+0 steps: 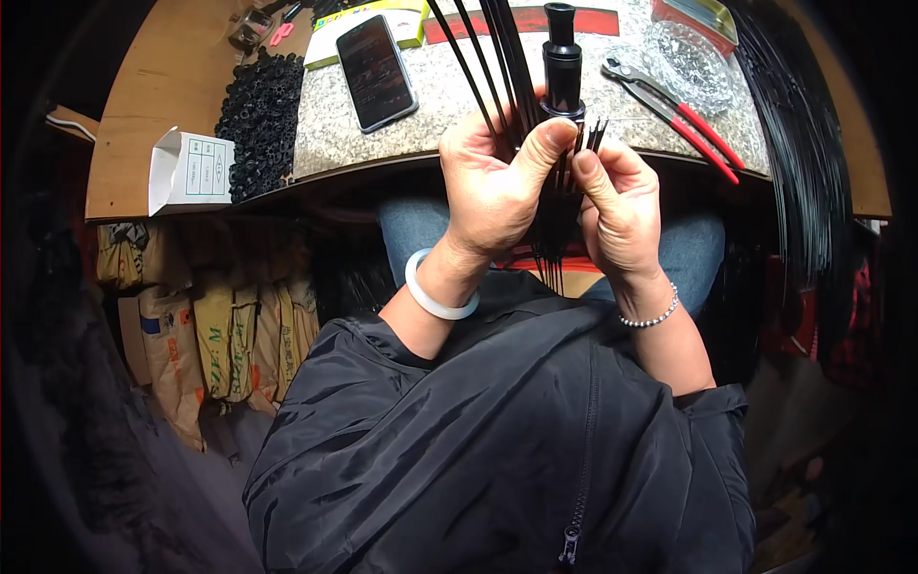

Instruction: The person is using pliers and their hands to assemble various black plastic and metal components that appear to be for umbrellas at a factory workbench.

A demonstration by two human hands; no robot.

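My left hand (492, 182) is closed around a bunch of long thin black rods (512, 62), which look like umbrella ribs. Its thumb presses at the base of a black stepped tube (562, 72), perhaps an umbrella runner, standing upright above the grip. Beside it, my right hand (622, 206) pinches several short black rod ends (595, 134) between thumb and fingers, close to the tube's lower rim. More rods hang below both hands, over my lap. How the rods join the tube is hidden by my fingers.
Red-handled pliers (684, 115) lie on the stone-patterned tabletop (459, 81) at right, near crumpled clear plastic (688, 57). Left are a phone (376, 72), a heap of black parts (258, 124) and a white box (191, 172). Long black rods (803, 163) drape over the right edge.
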